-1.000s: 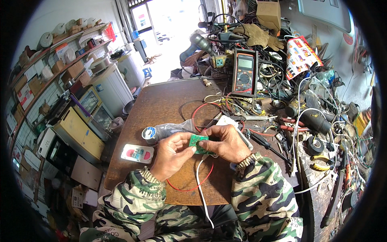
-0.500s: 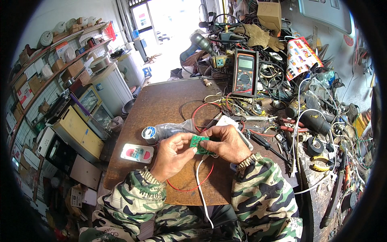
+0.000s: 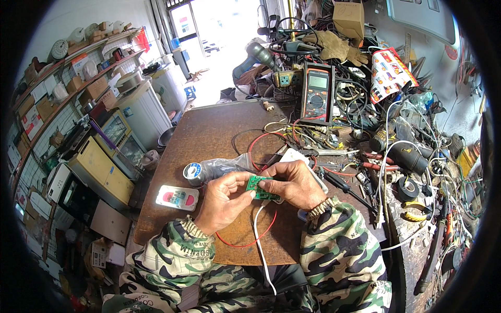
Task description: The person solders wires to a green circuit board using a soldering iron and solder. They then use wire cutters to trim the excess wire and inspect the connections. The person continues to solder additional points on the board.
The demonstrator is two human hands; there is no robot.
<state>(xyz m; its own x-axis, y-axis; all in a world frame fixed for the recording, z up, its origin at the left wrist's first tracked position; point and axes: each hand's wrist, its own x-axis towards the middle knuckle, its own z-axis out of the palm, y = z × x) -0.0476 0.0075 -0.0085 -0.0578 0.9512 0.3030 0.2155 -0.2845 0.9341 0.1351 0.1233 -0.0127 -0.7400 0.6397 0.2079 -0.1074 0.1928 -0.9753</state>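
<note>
A small green circuit board [image 3: 254, 182] is held up over the front of the brown table, between my two hands. My left hand [image 3: 225, 201] pinches its left edge with thumb and fingers. From the right, my right hand [image 3: 296, 183] grips the board, the thumb lying across its face. Below the board a white cable [image 3: 256, 229] hangs over the table's front edge, and a red wire [image 3: 245, 245] curves on the wood. A white plastic casing [image 3: 296, 156] lies partly hidden behind my right hand.
Left of my hands are a solder spool [image 3: 193, 172], a clear plastic bag [image 3: 224, 166] and a white-and-red card-like piece [image 3: 177, 198]. A multimeter [image 3: 317, 94] stands at the back. Tangled cables, a screwdriver [image 3: 347, 189] and black tape [image 3: 408, 189] crowd the right side.
</note>
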